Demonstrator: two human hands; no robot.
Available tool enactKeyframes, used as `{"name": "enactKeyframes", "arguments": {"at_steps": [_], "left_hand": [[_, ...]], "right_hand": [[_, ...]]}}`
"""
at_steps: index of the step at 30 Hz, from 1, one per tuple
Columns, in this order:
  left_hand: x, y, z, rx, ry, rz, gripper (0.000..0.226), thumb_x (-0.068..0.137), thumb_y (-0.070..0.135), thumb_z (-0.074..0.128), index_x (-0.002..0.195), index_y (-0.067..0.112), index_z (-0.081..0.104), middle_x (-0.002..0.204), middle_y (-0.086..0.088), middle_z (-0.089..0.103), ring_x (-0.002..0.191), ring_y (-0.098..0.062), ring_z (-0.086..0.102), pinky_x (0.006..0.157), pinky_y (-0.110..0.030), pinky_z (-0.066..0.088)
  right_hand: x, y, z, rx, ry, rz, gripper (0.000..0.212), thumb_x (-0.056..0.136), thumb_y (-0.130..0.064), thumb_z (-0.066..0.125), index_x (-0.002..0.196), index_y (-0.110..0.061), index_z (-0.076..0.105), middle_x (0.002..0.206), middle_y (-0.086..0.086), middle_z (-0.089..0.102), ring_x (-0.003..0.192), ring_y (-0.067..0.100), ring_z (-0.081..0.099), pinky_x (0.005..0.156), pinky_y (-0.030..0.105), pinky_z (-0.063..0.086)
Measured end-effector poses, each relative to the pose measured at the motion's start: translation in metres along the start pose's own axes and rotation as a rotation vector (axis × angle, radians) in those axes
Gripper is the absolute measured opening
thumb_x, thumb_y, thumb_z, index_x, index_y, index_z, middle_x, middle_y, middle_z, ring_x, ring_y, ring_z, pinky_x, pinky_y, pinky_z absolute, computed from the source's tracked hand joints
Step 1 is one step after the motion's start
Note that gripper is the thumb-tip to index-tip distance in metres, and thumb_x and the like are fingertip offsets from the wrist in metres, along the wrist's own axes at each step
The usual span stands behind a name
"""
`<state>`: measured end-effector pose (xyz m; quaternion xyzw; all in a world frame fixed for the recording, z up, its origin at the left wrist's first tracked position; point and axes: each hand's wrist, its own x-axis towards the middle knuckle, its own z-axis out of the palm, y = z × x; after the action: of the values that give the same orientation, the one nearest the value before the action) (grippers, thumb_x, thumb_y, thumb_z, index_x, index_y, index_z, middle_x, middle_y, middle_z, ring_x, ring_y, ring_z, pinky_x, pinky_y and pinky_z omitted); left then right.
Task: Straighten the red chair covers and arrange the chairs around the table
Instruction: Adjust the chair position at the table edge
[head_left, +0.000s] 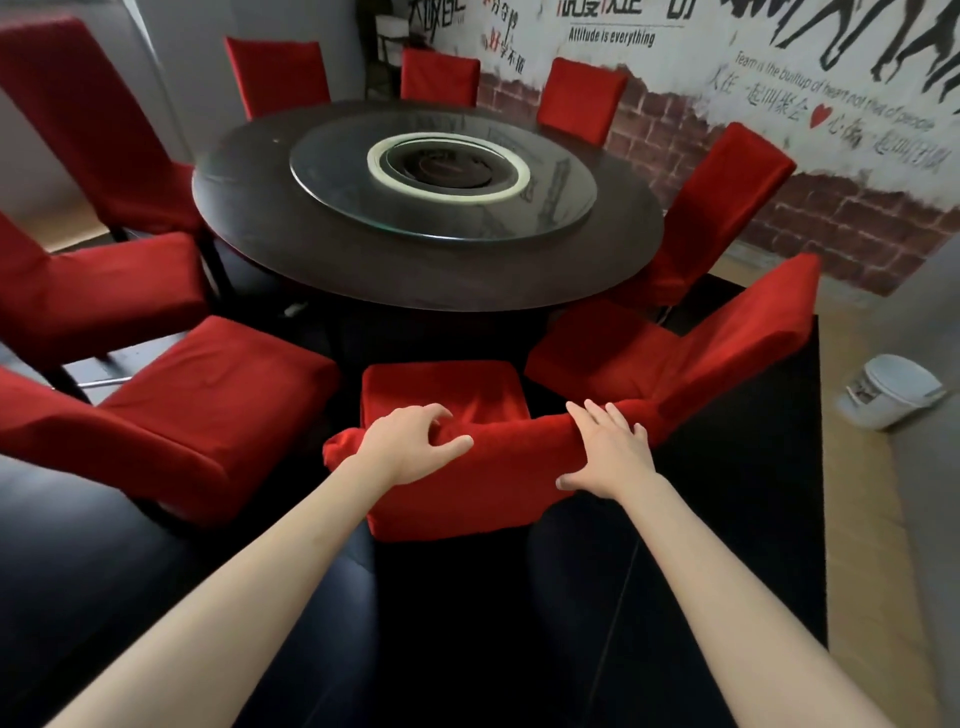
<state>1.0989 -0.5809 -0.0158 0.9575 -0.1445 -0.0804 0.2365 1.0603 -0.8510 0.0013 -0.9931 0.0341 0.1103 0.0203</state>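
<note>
Bunching the red cover (483, 467) atop the chair back, left hand (410, 447) grips; right hand (608, 457) lies flat.

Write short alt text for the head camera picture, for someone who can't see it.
A person's left hand grips the red cover on a chair back while the right hand rests flat on it. Beyond stands a round dark table ringed by red-covered chairs.

At the upper right of the frame, the wall mural (779, 78) read "Attitude is everything"; its other lettering was too blurred to read.
</note>
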Motion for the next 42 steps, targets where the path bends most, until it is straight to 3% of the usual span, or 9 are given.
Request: {"name": "enactKeyframes", "arguments": {"at_steps": [6,12,14,17,19,27,34,38,42], "left_hand": [[-0.005,-0.003,0.008,0.176,0.027,0.068,0.08,0.073,0.076,0.052,0.136,0.027,0.046,0.122,0.004,0.062,0.113,-0.018,0.057,0.096,-0.036,0.042],[-0.004,-0.004,0.015,0.329,0.051,-0.016,0.088,0.067,0.082,0.049,0.138,0.029,0.042,0.121,0.004,0.061,0.113,-0.02,0.055,0.097,-0.039,0.038],[-0.004,-0.003,0.02,0.385,0.09,-0.045,0.087,0.065,0.084,0.046,0.134,0.03,0.047,0.118,0.006,0.063,0.11,-0.019,0.057,0.094,-0.037,0.037],[-0.004,-0.002,0.026,0.42,0.13,-0.1,0.088,0.061,0.088,0.041,0.129,0.033,0.051,0.114,0.008,0.065,0.106,-0.017,0.058,0.092,-0.035,0.037],[-0.004,-0.001,0.027,0.431,0.145,-0.125,0.09,0.058,0.09,0.037,0.126,0.034,0.053,0.112,0.01,0.065,0.105,-0.017,0.058,0.091,-0.035,0.036],[-0.011,0.0,0.027,0.443,0.153,-0.146,0.081,0.056,0.09,0.036,0.112,0.034,0.057,0.103,0.009,0.065,0.1,-0.018,0.058,0.088,-0.036,0.036],[-0.013,0.005,0.025,0.424,0.165,-0.164,0.06,0.06,0.087,0.045,0.08,0.03,0.052,0.084,0.01,0.065,0.087,-0.016,0.061,0.076,-0.033,0.033],[-0.019,0.007,0.03,0.421,0.182,-0.175,0.063,0.06,0.088,0.043,0.08,0.03,0.052,0.082,0.01,0.064,0.086,-0.016,0.061,0.077,-0.033,0.033],[-0.024,0.007,0.033,0.422,0.167,-0.187,0.068,0.063,0.087,0.045,0.096,0.029,0.057,0.092,0.009,0.063,0.094,-0.018,0.057,0.085,-0.035,0.034]], "right_hand": [[-0.001,0.005,0.003,0.005,0.019,-0.016,0.115,0.067,-0.055,0.079,0.153,-0.029,0.008,0.162,0.003,0.01,0.148,0.028,0.004,0.114,0.057,0.014],[0.019,0.014,0.001,-0.024,-0.014,-0.104,0.113,0.068,-0.056,0.078,0.152,-0.038,0.005,0.162,0.003,0.01,0.148,0.03,0.0,0.113,0.062,0.005],[0.027,0.019,0.002,-0.041,-0.033,-0.146,0.104,0.07,-0.06,0.074,0.151,-0.037,0.014,0.158,0.003,0.022,0.147,0.029,0.009,0.113,0.062,0.005],[0.033,0.027,0.004,-0.076,0.034,-0.215,0.079,0.073,-0.067,0.066,0.138,-0.032,0.038,0.131,0.0,0.052,0.13,0.024,0.039,0.113,0.058,0.015],[0.036,0.03,0.004,-0.091,0.068,-0.247,0.068,0.073,-0.069,0.064,0.126,-0.03,0.047,0.12,-0.002,0.057,0.121,0.023,0.045,0.111,0.053,0.023],[0.033,0.028,0.012,-0.099,0.096,-0.263,0.064,0.075,-0.072,0.059,0.122,-0.029,0.049,0.118,-0.003,0.056,0.119,0.022,0.045,0.105,0.051,0.029],[0.034,0.03,0.014,-0.045,0.066,-0.253,0.058,0.08,-0.065,0.059,0.124,-0.031,0.046,0.122,0.0,0.053,0.122,0.025,0.042,0.109,0.053,0.021],[0.035,0.032,0.015,-0.038,0.03,-0.248,0.056,0.081,-0.062,0.06,0.126,-0.032,0.044,0.124,0.001,0.05,0.124,0.027,0.04,0.111,0.055,0.015],[0.032,0.031,0.017,-0.072,0.071,-0.259,0.058,0.081,-0.065,0.058,0.127,-0.032,0.044,0.123,0.0,0.051,0.123,0.024,0.041,0.111,0.053,0.018]]}}
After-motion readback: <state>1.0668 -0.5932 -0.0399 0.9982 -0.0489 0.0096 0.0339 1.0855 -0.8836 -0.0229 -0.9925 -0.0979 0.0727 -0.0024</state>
